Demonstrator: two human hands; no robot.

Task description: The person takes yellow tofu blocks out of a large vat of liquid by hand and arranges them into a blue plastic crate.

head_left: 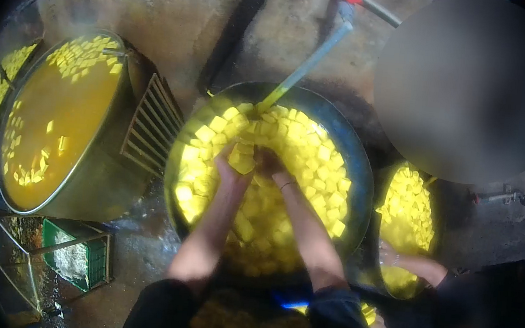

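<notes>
A big round dark pan (363, 167) in front of me holds many yellow tofu blocks (328, 170) in yellow liquid. Over its middle, my left hand (231, 172) is closed around a few tofu blocks (242, 157), with the palm turned up. Close beside it, my right hand (270, 163) has its fingers curled against the same small stack; their tips are in shadow, so I cannot tell how firmly they grip. The lower part of the pan lies partly behind my forearms.
A blue-grey pipe (310, 61) slants into the pan's far edge. To the left stand a tall metal vat (90, 179) of orange liquid, a slatted rack (153, 122) and a green crate (98, 265). At right, a co-worker's hand (388, 253) reaches into another basin (436, 234) of yellow blocks.
</notes>
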